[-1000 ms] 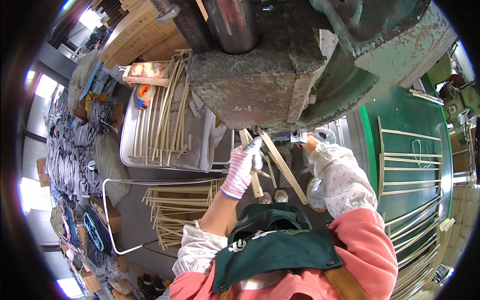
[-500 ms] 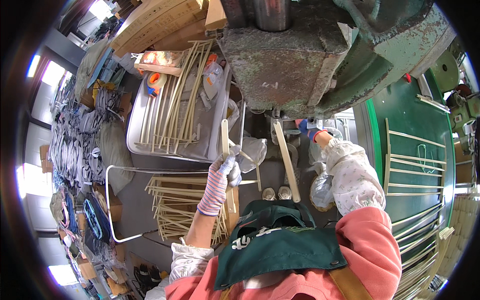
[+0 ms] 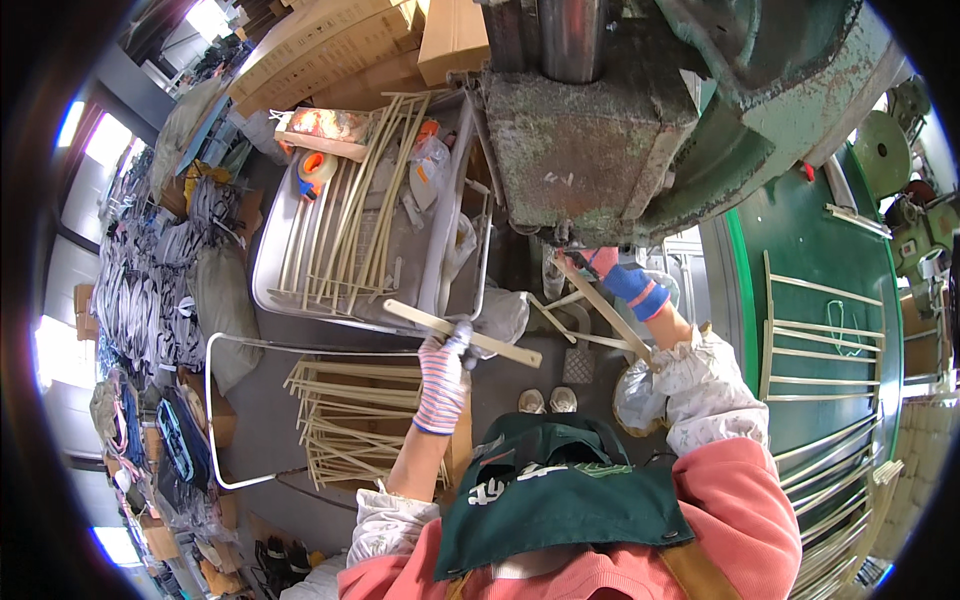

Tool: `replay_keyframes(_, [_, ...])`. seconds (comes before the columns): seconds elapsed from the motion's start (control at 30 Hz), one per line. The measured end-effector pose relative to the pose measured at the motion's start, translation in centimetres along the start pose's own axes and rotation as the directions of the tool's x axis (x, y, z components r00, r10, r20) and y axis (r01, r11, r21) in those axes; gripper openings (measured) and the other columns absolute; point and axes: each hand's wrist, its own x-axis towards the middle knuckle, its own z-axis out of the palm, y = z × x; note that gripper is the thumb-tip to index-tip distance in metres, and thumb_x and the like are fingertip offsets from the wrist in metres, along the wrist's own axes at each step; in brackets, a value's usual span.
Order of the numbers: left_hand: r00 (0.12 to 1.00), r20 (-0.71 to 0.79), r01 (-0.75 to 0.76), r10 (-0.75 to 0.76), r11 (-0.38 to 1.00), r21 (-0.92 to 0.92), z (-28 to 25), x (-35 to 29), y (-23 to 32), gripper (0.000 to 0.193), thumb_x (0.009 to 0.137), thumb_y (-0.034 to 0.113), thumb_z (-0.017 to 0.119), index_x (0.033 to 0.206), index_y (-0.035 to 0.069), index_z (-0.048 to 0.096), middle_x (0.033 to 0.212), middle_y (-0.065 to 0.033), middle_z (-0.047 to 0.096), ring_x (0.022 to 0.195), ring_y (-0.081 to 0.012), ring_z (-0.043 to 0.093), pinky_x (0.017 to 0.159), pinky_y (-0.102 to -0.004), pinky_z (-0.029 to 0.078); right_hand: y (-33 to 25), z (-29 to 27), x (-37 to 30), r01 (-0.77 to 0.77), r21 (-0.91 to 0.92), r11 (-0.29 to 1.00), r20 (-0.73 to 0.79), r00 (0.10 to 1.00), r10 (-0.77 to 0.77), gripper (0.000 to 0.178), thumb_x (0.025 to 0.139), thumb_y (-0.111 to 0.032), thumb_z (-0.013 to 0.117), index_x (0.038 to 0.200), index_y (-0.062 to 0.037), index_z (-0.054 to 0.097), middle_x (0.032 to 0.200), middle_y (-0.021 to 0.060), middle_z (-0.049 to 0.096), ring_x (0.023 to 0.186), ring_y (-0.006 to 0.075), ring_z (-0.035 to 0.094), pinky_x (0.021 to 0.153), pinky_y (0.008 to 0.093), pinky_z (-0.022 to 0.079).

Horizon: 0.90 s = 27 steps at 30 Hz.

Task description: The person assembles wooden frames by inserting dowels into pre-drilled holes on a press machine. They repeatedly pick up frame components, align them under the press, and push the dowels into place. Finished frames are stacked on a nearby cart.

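Observation:
My left hand point(image 3: 445, 372), in a white glove with coloured stripes, is closed round a pale flat strip point(image 3: 420, 318) with holes near its ends. That strip lies slantwise above the floor, between the tray and my shoes. My right hand point(image 3: 630, 285), in a red and blue glove, is under the press head point(image 3: 590, 160). Its fingers close on the far end of a second pale strip point(image 3: 620, 325), which slopes back toward my right sleeve; the fingertips are partly hidden by the press. Thinner pale bars point(image 3: 548, 322) show beneath this second strip.
Left of the press, a grey tray point(image 3: 268, 265) holds slats, tape and a plastic bag. Below it, stacked slatted pieces point(image 3: 350, 420) lie inside a bent white metal rod point(image 3: 215, 420). At right, a green table point(image 3: 800, 235) carries ladder-like slat frames. A foot pedal point(image 3: 578, 365) stands on the floor.
The strip in my left hand has swung from upright to slantwise. My right hand has come lower onto the second strip, whose near end has shifted right. My view has shifted slightly.

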Motion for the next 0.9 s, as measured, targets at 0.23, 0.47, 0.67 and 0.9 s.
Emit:
replay_keyframes(0.23, [0.995,-0.096,-0.005,-0.010,0.988,-0.154,-0.8,-0.9,0.8,0.012,0.084,0.012,0.064,0.092,0.003,0.062,0.081,-0.0089,0.066,0.054,-0.0111,0.055,0.048,-0.0205,0.043,-1.0,-0.4,0.3,-0.035,-0.081,0.996,0.071,0.997,0.041,0.015,0.085,-0.018,0.057,0.088,-0.0067,0.066,0.072,0.0012,0.063,0.064,0.0103,0.058,0.057,0.0246,0.045])
replay_keyframes(0.47, [0.998,-0.038,0.044,-0.055,0.971,-0.236,-0.1,-2.1,-1.5,0.007,0.084,0.009,0.064,0.089,0.004,0.062,0.073,-0.0077,0.065,0.056,-0.0154,0.061,0.046,-0.0237,0.051,-1.3,0.6,0.5,0.145,-0.464,0.874,0.045,0.989,-0.141,0.024,0.091,-0.017,0.047,0.103,-0.0074,0.064,0.087,0.0067,0.068,0.074,0.0170,0.065,0.064,0.0299,0.050])
replay_keyframes(0.67, [0.992,-0.029,0.101,-0.121,0.921,-0.377,1.0,-3.1,-2.7,0.007,0.085,0.006,0.062,0.091,0.003,0.061,0.077,-0.0090,0.064,0.064,-0.0195,0.065,0.051,-0.0245,0.056,0.6,0.4,1.3,-0.085,-0.297,0.951,0.083,0.990,0.115,0.026,0.089,-0.018,0.046,0.108,-0.0089,0.061,0.088,0.0053,0.066,0.076,0.0184,0.063,0.066,0.0308,0.050])
replay_keyframes(0.9, [0.988,-0.080,0.086,-0.132,0.901,-0.425,1.9,-3.6,-4.3,0.012,0.084,0.004,0.061,0.095,0.005,0.058,0.084,-0.0097,0.065,0.066,-0.0205,0.066,0.053,-0.0266,0.057,-10.0,1.7,-4.8,0.024,-0.735,0.677,0.002,0.999,-0.032,0.023,0.084,-0.017,0.049,0.104,-0.0125,0.059,0.102,0.0079,0.058,0.090,0.0282,0.057,0.074,0.0373,0.049])
